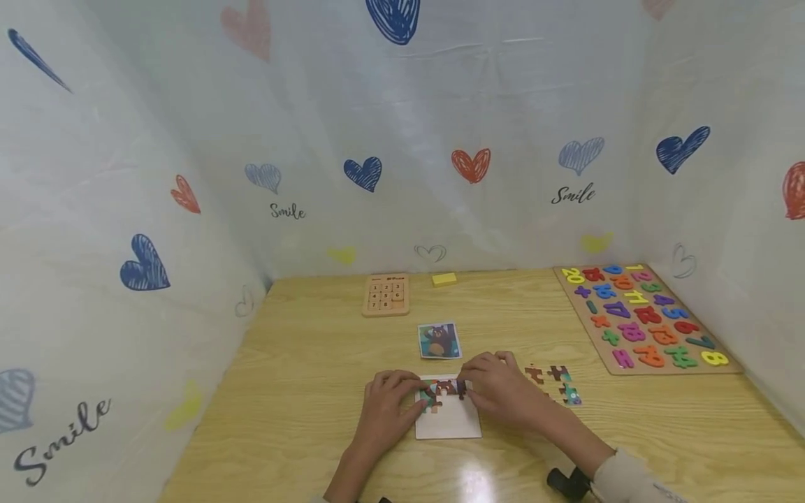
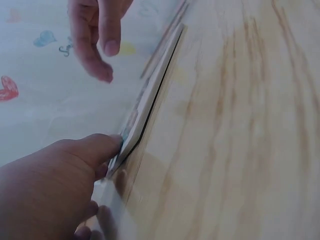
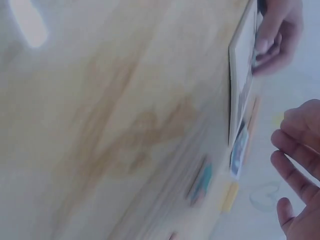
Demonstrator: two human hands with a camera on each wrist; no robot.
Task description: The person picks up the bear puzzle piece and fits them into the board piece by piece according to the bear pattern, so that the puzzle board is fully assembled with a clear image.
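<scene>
A white puzzle board (image 1: 455, 423) lies on the table, with joined jigsaw pieces (image 1: 446, 386) showing a brown bear along its far side. My left hand (image 1: 391, 405) grips the board's left side, its thumb on the pieces there, as the left wrist view also shows. Over the far right corner is my right hand (image 1: 503, 388), beside a dark piece (image 1: 462, 388). In the right wrist view its fingers (image 3: 300, 155) are apart and loosely bent, with nothing between them. Loose jigsaw pieces (image 1: 571, 394) lie right of that hand; the forearm partly hides some.
Behind the board lies a bear picture card (image 1: 439, 342). Farther back are a wooden number slide puzzle (image 1: 386, 312) and a yellow block (image 1: 444, 279). A board of coloured numbers (image 1: 610, 360) lies at the right. A heart-printed curtain (image 1: 409, 223) encloses the wooden table (image 1: 302, 349).
</scene>
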